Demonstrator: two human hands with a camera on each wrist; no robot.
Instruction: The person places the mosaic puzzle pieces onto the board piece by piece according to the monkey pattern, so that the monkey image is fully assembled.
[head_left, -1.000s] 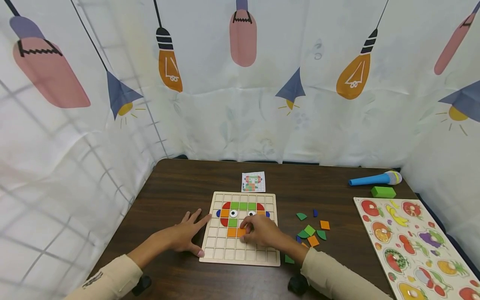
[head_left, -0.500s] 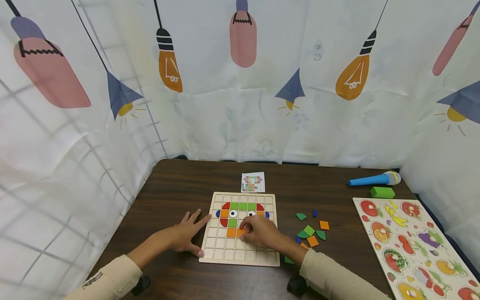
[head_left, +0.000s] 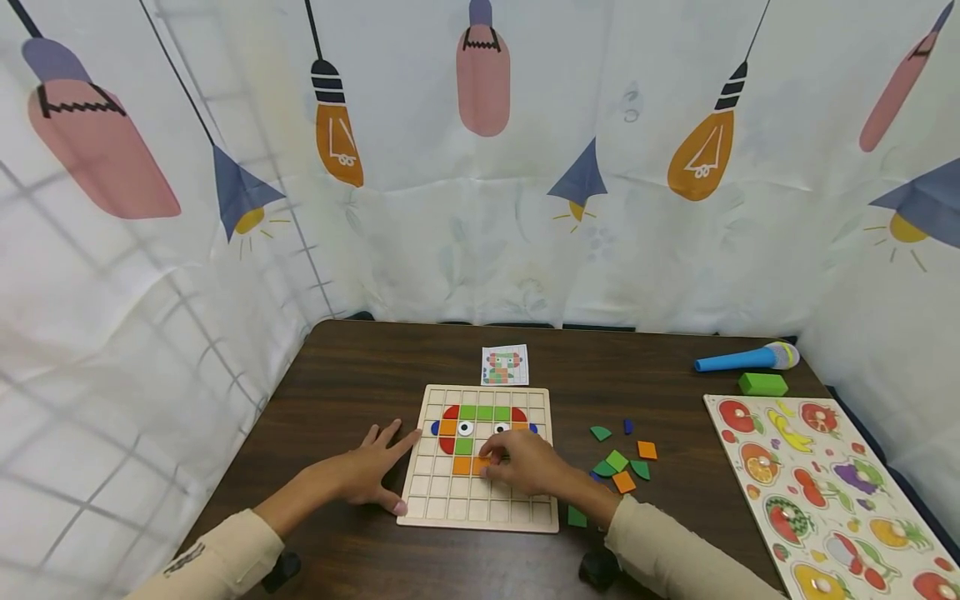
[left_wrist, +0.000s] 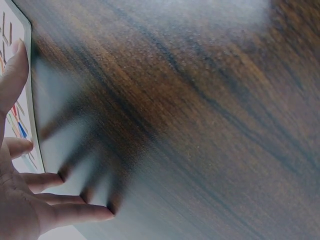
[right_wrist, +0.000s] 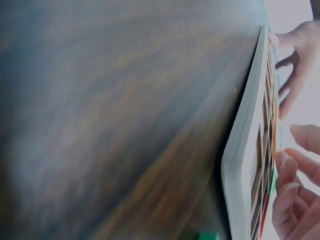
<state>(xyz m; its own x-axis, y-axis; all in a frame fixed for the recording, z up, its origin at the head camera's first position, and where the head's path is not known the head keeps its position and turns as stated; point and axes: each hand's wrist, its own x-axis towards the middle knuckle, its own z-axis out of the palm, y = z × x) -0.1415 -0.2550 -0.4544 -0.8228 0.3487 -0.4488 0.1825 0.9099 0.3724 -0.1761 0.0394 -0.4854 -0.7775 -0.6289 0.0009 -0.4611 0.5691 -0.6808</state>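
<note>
A pale wooden grid board (head_left: 480, 510) lies on the dark table, with red, green, orange and blue tiles and eye pieces forming a face. My left hand (head_left: 369, 468) is spread at the board's left side, thumb on its lower left corner; the left wrist view shows the fingers (left_wrist: 75, 212) stretched out. Over the board's middle, my right hand (head_left: 525, 462) pinches an orange square tile (head_left: 480, 467), beside another orange square (head_left: 461, 466) in the same row. In the right wrist view its fingers (right_wrist: 287, 172) are bent close to the grid. The hand hides some cells.
A small printed pattern card (head_left: 505, 365) lies behind the board. Right of it are scattered loose tiles, among them an orange square (head_left: 647, 450) and a green square (head_left: 617, 460). Further right are a fruit puzzle board (head_left: 813, 500), a green block (head_left: 762, 384) and a blue toy microphone (head_left: 738, 360).
Both hands stay in place, with the right fingers still at the orange square tile. The right forearm has shifted very slightly, and the head view has drifted a little.
</note>
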